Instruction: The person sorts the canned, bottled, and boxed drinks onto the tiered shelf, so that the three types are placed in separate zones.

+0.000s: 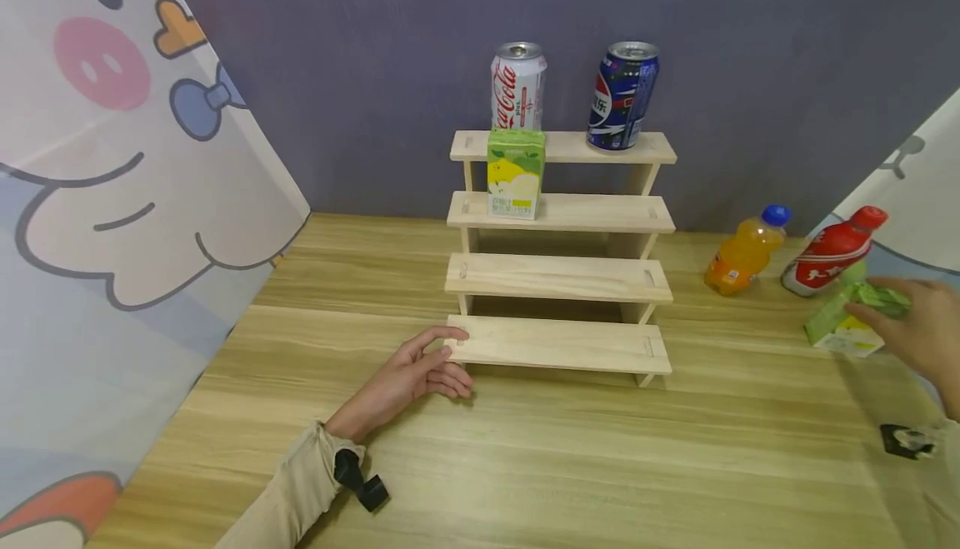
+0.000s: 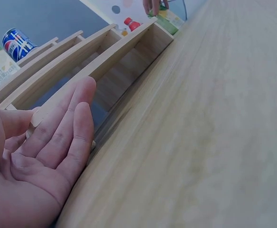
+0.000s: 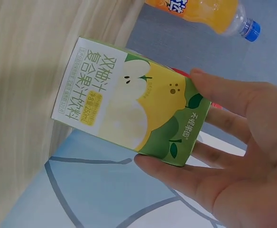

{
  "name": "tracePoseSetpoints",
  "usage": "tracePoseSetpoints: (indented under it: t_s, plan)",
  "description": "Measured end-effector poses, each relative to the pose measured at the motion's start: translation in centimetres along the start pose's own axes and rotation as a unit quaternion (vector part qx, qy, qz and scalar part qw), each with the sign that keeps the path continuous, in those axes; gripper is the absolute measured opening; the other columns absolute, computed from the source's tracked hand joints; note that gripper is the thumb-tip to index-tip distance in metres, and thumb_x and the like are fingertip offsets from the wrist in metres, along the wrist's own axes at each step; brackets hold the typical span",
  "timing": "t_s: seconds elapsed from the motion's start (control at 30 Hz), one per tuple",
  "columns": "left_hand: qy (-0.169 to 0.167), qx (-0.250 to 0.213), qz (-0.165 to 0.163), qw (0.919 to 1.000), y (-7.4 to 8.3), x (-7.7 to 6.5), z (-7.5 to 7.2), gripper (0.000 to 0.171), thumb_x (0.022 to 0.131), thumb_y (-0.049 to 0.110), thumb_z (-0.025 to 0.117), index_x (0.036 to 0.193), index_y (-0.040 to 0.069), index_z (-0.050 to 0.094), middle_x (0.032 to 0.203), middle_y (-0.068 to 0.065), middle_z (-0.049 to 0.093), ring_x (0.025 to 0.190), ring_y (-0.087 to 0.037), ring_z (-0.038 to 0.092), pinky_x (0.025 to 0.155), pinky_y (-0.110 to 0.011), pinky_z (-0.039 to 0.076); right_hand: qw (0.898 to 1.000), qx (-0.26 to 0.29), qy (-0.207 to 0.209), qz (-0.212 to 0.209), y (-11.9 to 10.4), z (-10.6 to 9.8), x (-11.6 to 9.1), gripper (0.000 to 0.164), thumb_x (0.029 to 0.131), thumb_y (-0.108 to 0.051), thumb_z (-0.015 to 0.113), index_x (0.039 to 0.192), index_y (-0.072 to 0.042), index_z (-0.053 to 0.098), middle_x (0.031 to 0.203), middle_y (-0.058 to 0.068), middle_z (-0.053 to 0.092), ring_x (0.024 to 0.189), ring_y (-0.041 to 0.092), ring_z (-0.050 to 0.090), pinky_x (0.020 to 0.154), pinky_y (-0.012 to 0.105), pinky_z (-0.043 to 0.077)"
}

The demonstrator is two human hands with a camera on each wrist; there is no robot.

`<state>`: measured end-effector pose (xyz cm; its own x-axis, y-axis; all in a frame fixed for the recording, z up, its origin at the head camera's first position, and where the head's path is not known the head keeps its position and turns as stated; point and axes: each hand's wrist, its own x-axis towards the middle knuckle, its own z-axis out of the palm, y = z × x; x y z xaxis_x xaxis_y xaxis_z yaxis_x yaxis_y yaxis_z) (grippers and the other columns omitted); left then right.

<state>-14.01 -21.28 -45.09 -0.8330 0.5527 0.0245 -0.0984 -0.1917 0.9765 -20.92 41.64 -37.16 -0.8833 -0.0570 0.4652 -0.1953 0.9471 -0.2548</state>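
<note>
At the right of the head view, my right hand (image 1: 924,326) grips a green and yellow juice carton (image 1: 846,331) by its top end. The right wrist view shows thumb and fingers on opposite sides of the carton (image 3: 124,107), its base close to the tabletop. My left hand (image 1: 420,370) holds the left end of the lowest step of a pale wooden stepped stand (image 1: 558,345), with the index finger on top and other fingers below the board. A matching juice carton (image 1: 515,178) stands upright on the second step from the top, at its left side.
On the top step stand a white cola can (image 1: 517,87), partly hidden by the carton, and a blue cola can (image 1: 624,99). Right of the stand are an orange soda bottle (image 1: 742,256) and a red bottle (image 1: 832,253). A grey wall (image 1: 375,116) rises behind.
</note>
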Motion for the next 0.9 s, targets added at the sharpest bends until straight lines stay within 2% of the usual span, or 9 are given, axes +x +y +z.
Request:
tracePoseSetpoints:
  t_s: [0.27, 0.4, 0.53, 0.67, 0.7, 0.77, 0.83, 0.9]
  plan:
    - [-0.001, -0.002, 0.000, 1.0000, -0.1, -0.2, 0.2, 0.039, 0.111, 0.021, 0.036, 0.147, 0.005, 0.038, 0.107, -0.028, 0.069, 0.099, -0.039, 0.070, 0.086, -0.042, 0.058, 0.999, -0.006, -0.011, 0.039, -0.1, 0.0, -0.5, 0.052, 0.096, -0.024, 0.067, 0.113, 0.024, 0.056, 0.115, 0.051, 0.047, 0.103, 0.067, 0.043, 0.095, 0.075, 0.032]
    - [-0.001, 0.000, -0.001, 1.0000, 0.0, -0.2, 0.2, 0.040, 0.111, 0.022, 0.036, 0.147, 0.006, 0.037, 0.108, -0.028, 0.069, 0.100, -0.040, 0.069, 0.087, -0.042, 0.057, 0.999, -0.002, -0.011, 0.051, -1.0, -0.3, -0.7, 0.054, 0.097, -0.025, 0.066, 0.119, 0.023, 0.054, 0.121, 0.050, 0.046, 0.109, 0.068, 0.040, 0.100, 0.074, 0.030]
    - [0.003, 0.002, -0.005, 1.0000, 0.0, -0.2, 0.1, 0.040, 0.111, 0.023, 0.037, 0.147, 0.007, 0.038, 0.108, -0.029, 0.069, 0.101, -0.040, 0.069, 0.087, -0.042, 0.057, 0.999, 0.005, 0.000, 0.039, -2.4, -0.8, -0.6, 0.054, 0.097, -0.025, 0.065, 0.124, 0.020, 0.053, 0.127, 0.048, 0.045, 0.111, 0.068, 0.040, 0.099, 0.075, 0.030]
    - [0.002, 0.003, -0.005, 1.0000, 0.1, -0.2, 0.1, 0.041, 0.111, 0.023, 0.036, 0.148, 0.006, 0.037, 0.109, -0.030, 0.068, 0.101, -0.041, 0.069, 0.087, -0.042, 0.057, 1.000, 0.001, 0.010, 0.022, -4.0, -1.6, -0.2, 0.052, 0.096, -0.024, 0.067, 0.126, 0.017, 0.055, 0.129, 0.045, 0.046, 0.095, 0.067, 0.047, 0.082, 0.075, 0.039]
    - [0.003, 0.003, -0.006, 1.0000, 0.1, -0.2, 0.2, 0.041, 0.111, 0.024, 0.037, 0.147, 0.006, 0.037, 0.109, -0.030, 0.068, 0.101, -0.040, 0.069, 0.087, -0.042, 0.057, 1.000, -0.002, 0.014, 0.017, -4.4, -1.8, -0.1, 0.053, 0.096, -0.025, 0.067, 0.126, 0.016, 0.055, 0.129, 0.045, 0.047, 0.084, 0.064, 0.051, 0.074, 0.070, 0.045]
    - [0.004, 0.005, -0.007, 0.9999, 0.1, -0.2, 0.1, 0.041, 0.111, 0.024, 0.037, 0.148, 0.007, 0.037, 0.109, -0.031, 0.067, 0.101, -0.040, 0.069, 0.087, -0.042, 0.057, 1.000, -0.007, 0.023, 0.009, -5.4, -2.2, 0.2, 0.053, 0.096, -0.028, 0.067, 0.126, 0.015, 0.057, 0.128, 0.043, 0.049, 0.072, 0.061, 0.053, 0.056, 0.058, 0.047]
    - [0.005, 0.006, -0.008, 0.9999, 0.1, -0.1, 0.1, 0.041, 0.110, 0.025, 0.037, 0.148, 0.007, 0.037, 0.110, -0.031, 0.067, 0.101, -0.040, 0.069, 0.087, -0.041, 0.057, 0.999, -0.011, 0.040, -0.004, -6.3, -2.6, 0.4, 0.053, 0.096, -0.031, 0.066, 0.124, 0.013, 0.059, 0.128, 0.042, 0.050, 0.062, 0.058, 0.054, 0.042, 0.044, 0.041]
    - [0.004, 0.005, -0.007, 1.0000, 0.1, -0.1, 0.1, 0.041, 0.111, 0.024, 0.037, 0.148, 0.006, 0.037, 0.110, -0.031, 0.067, 0.101, -0.040, 0.069, 0.087, -0.041, 0.057, 0.998, -0.015, 0.052, -0.014, -7.3, -3.0, 0.6, 0.055, 0.097, -0.035, 0.065, 0.126, 0.011, 0.059, 0.130, 0.041, 0.050, 0.062, 0.059, 0.054, 0.036, 0.031, 0.033]
